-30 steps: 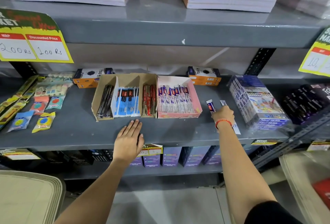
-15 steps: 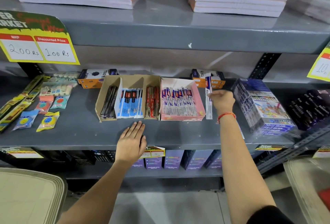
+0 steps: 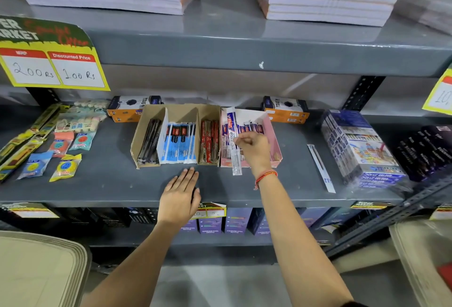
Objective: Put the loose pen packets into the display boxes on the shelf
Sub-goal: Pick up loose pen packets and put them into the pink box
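My right hand (image 3: 254,149) is shut on a long white pen packet (image 3: 233,140) with blue and red print, held upright over the left side of the pink display box (image 3: 275,140), which holds more such packets. To its left stands a brown cardboard display box (image 3: 146,121) with three compartments: black pens, blue-and-white packets, red packets. One loose pen packet (image 3: 321,168) lies on the grey shelf (image 3: 110,179) to the right of the pink box. My left hand (image 3: 181,195) rests flat on the shelf's front edge, fingers apart, holding nothing.
Orange-and-black boxes (image 3: 133,108) stand behind the display boxes. A wrapped colour-pencil pack (image 3: 359,150) sits at the right, dark boxes beyond it. Small packets (image 3: 66,167) lie at the left. Paper stacks fill the upper shelf; price tags hang from it.
My right hand picked one packet up from the shelf to the right of the pink box and carried it left over that box. One packet stayed on the shelf. My left hand stayed put.
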The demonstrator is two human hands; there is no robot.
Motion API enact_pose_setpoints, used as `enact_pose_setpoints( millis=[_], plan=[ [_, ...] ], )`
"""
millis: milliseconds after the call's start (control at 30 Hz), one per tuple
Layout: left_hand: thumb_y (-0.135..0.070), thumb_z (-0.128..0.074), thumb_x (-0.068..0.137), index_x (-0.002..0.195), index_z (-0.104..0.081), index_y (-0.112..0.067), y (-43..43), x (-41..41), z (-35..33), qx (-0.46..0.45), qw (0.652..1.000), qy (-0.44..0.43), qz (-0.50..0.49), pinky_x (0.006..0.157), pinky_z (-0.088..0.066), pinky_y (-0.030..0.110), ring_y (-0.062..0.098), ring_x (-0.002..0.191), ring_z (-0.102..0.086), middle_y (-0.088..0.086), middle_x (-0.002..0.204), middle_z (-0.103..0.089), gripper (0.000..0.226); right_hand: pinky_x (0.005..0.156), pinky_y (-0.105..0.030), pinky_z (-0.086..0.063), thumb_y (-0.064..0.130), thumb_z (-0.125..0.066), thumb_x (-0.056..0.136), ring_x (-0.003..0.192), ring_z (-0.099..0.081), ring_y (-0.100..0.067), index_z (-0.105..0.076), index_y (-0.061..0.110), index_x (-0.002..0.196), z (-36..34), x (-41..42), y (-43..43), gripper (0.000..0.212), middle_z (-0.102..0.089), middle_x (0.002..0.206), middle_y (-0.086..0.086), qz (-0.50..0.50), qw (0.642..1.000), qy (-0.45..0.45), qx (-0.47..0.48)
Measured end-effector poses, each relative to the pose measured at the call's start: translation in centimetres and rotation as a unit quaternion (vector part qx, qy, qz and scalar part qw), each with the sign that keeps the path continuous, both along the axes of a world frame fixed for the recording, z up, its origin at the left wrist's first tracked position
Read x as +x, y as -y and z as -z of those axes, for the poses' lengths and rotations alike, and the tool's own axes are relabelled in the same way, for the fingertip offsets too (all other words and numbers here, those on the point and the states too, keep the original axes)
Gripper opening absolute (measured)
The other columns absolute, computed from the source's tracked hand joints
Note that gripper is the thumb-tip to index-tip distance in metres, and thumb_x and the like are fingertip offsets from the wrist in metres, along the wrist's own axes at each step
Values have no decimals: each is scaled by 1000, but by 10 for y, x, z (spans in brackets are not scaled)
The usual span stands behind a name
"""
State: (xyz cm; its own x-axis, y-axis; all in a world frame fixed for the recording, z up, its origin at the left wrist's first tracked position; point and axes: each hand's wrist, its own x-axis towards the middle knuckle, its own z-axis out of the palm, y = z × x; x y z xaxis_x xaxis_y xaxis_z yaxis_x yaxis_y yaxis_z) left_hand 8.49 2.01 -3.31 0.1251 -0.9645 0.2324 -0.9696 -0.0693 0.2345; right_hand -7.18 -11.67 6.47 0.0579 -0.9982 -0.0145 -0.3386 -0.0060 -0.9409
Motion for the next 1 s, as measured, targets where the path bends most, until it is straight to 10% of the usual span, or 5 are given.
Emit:
enact_pose_setpoints(
  millis=[333, 533, 800, 1000],
  plan=[
    [-30, -30, 90, 125, -57, -4, -1, 1, 0, 1, 1000, -1, 6, 103, -40, 44, 26, 123, -52, 13, 131, -58, 52, 73, -3, -35, 4, -66, 87, 98, -66, -23, -73, -2, 99, 3, -14, 42, 15, -74, 102, -17, 69, 996, -59, -2],
    [-29, -32, 88, 123, -59, -4, 0, 2, -2, 4, 1000, -4, 5, 100, -42, 44, 27, 121, -54, 14, 129, -59, 51, 88, -34, -54, 1, -56, 92, 101, -67, -33, -69, -5, 102, 26, -3, 58, 18, -72, 106, -21, 37, 977, -208, 12],
    [-29, -33, 88, 123, -59, -5, 2, 3, 1, 6, 1000, -4, 6, 100, -43, 44, 26, 121, -54, 13, 129, -60, 51, 81, -42, -60, 3, -51, 94, 96, -68, -34, -66, 0, 104, 28, 4, 59, 19, -71, 103, -19, 11, 943, -329, -49],
    [-30, -32, 88, 126, -57, -6, 3, 5, 6, 11, 1000, -2, 3, 102, -41, 43, 26, 123, -53, 12, 130, -58, 51, 102, -47, -47, 12, -41, 98, 126, -51, -33, -58, 3, 121, 34, -3, 59, 30, -60, 126, -17, -205, 859, -449, -137]
  ],
)
